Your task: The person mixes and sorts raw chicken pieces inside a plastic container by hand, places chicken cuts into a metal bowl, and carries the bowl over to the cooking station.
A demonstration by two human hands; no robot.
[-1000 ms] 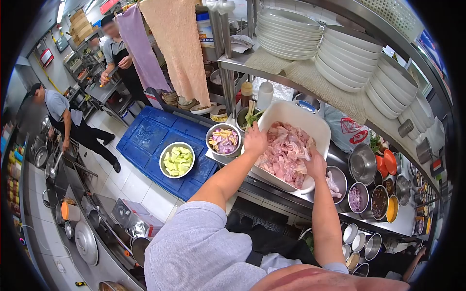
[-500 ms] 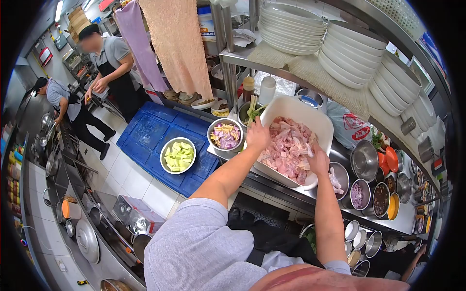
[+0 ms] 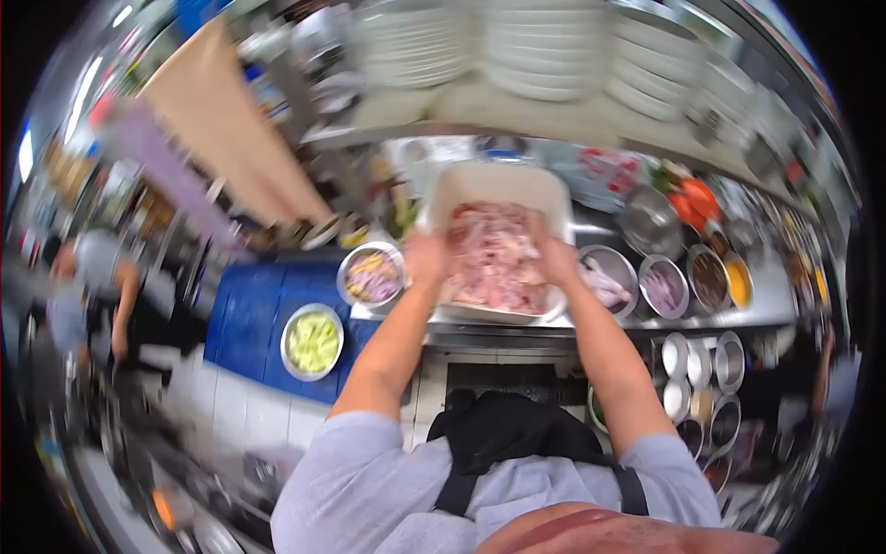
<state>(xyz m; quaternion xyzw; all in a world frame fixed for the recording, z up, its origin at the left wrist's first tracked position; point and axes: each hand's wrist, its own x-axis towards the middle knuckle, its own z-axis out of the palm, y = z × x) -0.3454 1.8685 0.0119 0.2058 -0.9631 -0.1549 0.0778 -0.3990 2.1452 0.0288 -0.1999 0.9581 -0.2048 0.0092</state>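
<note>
A white plastic tub [image 3: 498,185] of raw chicken pieces [image 3: 494,258] stands on the steel counter before me. My left hand [image 3: 430,258] is closed on the tub's left wall. Opposite it, my right hand [image 3: 556,261] grips the right wall close to the meat. Motion blurs the fingers of both hands. Left of the tub, a steel bowl holds chopped purple onion with yellow pieces [image 3: 374,275]. Just right of my right hand, another steel bowl contains pale raw meat [image 3: 604,282].
On a blue lid-like surface [image 3: 245,319] sits a bowl of cut green vegetable [image 3: 314,343]. Stacked white plates [image 3: 540,51] fill the shelf above. Several steel containers line the right, including chopped onion [image 3: 663,286] and orange sauce [image 3: 738,282]. A co-worker [image 3: 101,268] stands at far left.
My view has swung, so the tub and both hands appear farther left and squarer to me. Both hands are still at the tub's sides. The picture has become blurred.
</note>
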